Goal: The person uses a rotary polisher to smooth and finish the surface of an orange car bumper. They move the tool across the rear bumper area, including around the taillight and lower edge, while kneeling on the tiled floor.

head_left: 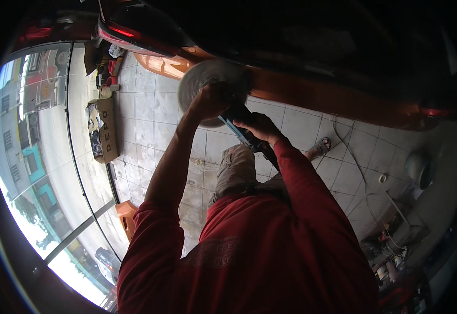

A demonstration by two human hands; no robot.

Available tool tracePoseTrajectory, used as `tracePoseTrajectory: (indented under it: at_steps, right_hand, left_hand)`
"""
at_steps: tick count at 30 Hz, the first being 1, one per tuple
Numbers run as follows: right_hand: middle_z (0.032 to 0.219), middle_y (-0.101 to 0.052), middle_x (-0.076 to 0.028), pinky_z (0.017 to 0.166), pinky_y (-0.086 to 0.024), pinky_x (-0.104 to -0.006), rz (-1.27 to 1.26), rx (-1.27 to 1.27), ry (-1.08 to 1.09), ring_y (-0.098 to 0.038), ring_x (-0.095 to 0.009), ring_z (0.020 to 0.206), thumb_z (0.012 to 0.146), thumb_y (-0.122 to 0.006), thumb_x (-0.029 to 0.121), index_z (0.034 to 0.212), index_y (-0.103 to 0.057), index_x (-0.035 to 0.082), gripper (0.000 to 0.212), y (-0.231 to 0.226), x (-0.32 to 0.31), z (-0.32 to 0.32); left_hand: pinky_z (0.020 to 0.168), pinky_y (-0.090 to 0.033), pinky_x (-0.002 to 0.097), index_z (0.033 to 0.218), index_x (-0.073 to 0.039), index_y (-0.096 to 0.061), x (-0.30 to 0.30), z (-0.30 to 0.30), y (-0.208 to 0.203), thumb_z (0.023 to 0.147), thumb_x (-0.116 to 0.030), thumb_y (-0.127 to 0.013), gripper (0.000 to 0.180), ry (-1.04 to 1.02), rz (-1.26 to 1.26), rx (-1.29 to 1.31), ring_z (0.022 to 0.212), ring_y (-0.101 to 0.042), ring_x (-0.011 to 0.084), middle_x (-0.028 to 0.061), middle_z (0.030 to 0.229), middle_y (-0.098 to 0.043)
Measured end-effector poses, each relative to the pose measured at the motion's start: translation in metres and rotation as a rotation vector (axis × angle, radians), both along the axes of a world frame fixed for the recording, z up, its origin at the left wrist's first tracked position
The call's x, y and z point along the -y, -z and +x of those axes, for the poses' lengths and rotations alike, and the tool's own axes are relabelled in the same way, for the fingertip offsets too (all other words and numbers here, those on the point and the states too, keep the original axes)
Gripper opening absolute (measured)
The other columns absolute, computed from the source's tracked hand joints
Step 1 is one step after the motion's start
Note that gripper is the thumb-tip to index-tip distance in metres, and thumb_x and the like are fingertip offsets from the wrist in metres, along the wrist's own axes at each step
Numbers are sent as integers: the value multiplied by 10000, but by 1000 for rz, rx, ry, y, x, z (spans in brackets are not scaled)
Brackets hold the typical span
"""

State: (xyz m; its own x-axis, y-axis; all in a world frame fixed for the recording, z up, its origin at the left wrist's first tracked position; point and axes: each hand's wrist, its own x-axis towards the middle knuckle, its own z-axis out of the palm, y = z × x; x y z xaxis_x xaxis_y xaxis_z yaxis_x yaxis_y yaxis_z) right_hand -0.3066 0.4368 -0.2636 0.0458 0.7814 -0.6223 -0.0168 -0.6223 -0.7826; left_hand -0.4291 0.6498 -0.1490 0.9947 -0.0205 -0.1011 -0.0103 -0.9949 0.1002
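Both my hands hold a power polisher with a dark and blue-grey body (pixel 243 133). Its large round pale pad (pixel 190 86) looks smeared, as if spinning. My left hand (pixel 211 100) is closed at the tool's head, over the pad, though its fingertips are hard to see in shadow. Farther back, my right hand (pixel 261 128) wraps round the body. The pad's far side overlaps the orange lower bumper (pixel 286 86) of a car; whether it presses on the surface I cannot tell. A lit red tail light (pixel 121 32) shows at the car's left end.
Left on the tiled floor (pixel 139 115) are a cardboard box (pixel 111 128) with crumpled stuff in it and an orange panel (pixel 127 215), beside a glass front. A cord (pixel 363 175) trails at right, near a ring-shaped roll (pixel 382 178), a round container (pixel 418 170) and clutter (pixel 393 256).
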Motion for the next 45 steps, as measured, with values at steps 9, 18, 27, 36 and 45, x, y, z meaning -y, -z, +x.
tracePoseTrajectory:
  at_steps: [9,18,27,36,45]
  right_hand:
    - [965,-808,-191,919,-571,-456,-21,9,-17,-781,-350,961,752,-741,944,1024,-822,-10,995,-6,17,22]
    - [1101,-777,-49,869,-583,-359,-71,-153,343,-726,-150,969,1028,-782,442,1301,-735,15,509,-51,261,153]
    - [1325,-677,-28,1008,-532,-360,-191,-358,290,-639,-131,1202,995,-802,421,1476,-614,51,635,-36,376,253]
    - [1361,-697,-58,1062,-547,-370,-116,-357,23,-658,-170,1233,855,-926,194,1468,-616,30,707,-13,177,127]
    - [1145,-734,-20,804,-593,-302,-143,-483,-87,-690,-117,988,863,-954,427,1382,-688,54,691,-19,-72,-21]
  left_hand:
    - [845,-645,470,1173,-125,-814,10,13,11,910,-179,-771,272,106,-79,190,957,-762,339,168,1058,-755]
    - [793,-672,480,1042,30,-765,244,207,-4,870,-182,-726,276,-200,-569,-304,951,-810,392,291,1045,-764]
    - [814,-671,502,1083,4,-757,347,298,-11,769,-147,-754,348,-351,-857,-321,967,-817,392,204,1000,-802]
    - [696,-645,543,1190,-45,-734,211,111,3,970,-267,-669,319,-676,-817,-159,851,-797,423,195,926,-761]
    - [759,-629,562,1072,9,-729,-29,-35,-44,939,-222,-700,268,-911,-830,-148,890,-779,484,279,874,-759]
